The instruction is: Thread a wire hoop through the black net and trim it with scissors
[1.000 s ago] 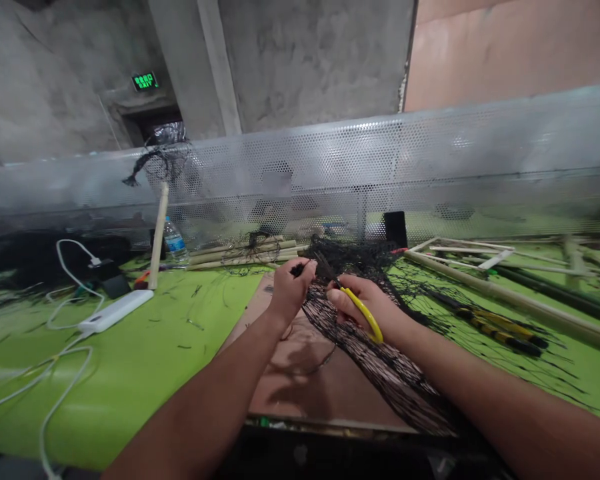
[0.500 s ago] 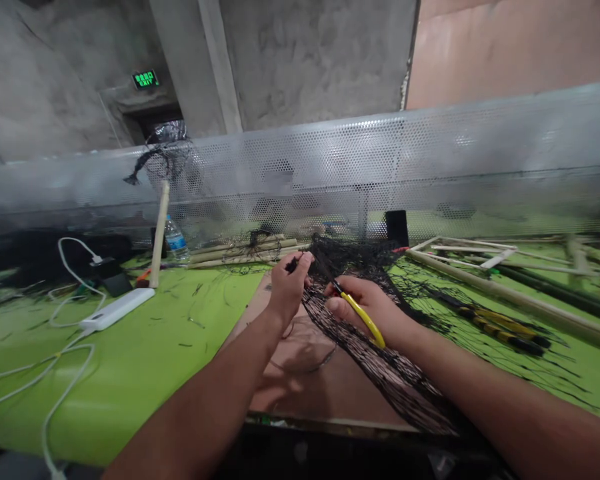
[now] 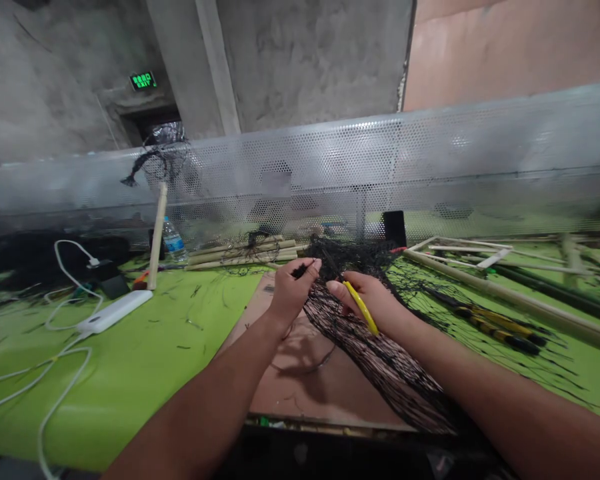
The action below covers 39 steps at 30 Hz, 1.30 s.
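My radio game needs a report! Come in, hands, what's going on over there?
Left hand pinching black netting. Right hand gripping yellow-handled cutters. Bamboo pole lying off to the right.

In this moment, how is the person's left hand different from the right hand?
The left hand pinches a small black piece between its fingers, while the right hand closes around a yellow-handled tool. The left hand stands more upright; the right hand lies flatter. Both are bare and sit over the black net.
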Each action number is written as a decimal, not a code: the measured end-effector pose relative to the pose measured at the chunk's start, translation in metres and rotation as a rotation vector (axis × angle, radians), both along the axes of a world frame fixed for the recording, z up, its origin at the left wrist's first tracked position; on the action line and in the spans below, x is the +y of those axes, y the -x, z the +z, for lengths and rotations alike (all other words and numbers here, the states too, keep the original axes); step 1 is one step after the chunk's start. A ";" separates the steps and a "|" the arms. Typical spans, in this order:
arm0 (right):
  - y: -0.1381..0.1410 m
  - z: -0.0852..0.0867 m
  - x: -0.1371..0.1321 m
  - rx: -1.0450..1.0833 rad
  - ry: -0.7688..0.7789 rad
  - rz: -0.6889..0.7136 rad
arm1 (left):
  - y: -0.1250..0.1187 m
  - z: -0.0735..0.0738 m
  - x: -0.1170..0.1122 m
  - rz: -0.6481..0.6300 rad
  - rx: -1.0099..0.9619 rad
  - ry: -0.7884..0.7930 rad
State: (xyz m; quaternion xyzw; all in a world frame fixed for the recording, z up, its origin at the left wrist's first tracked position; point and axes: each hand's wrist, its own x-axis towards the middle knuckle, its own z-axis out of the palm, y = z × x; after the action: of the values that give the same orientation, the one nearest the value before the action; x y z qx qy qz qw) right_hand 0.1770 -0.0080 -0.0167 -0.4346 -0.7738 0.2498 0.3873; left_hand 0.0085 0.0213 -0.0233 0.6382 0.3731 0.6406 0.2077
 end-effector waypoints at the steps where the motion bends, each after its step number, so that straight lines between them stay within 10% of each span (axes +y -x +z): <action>1: -0.001 0.000 0.001 -0.040 -0.032 -0.012 | 0.000 -0.001 0.001 0.018 0.018 -0.001; 39: -0.004 0.000 0.004 -0.274 -0.122 -0.052 | 0.001 0.007 -0.006 -0.023 0.234 0.047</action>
State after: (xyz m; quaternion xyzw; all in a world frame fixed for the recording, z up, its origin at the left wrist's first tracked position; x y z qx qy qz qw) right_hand 0.1807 -0.0040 -0.0170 -0.4602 -0.8216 0.1306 0.3101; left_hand 0.0071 0.0149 -0.0161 0.7078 0.4023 0.5505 0.1847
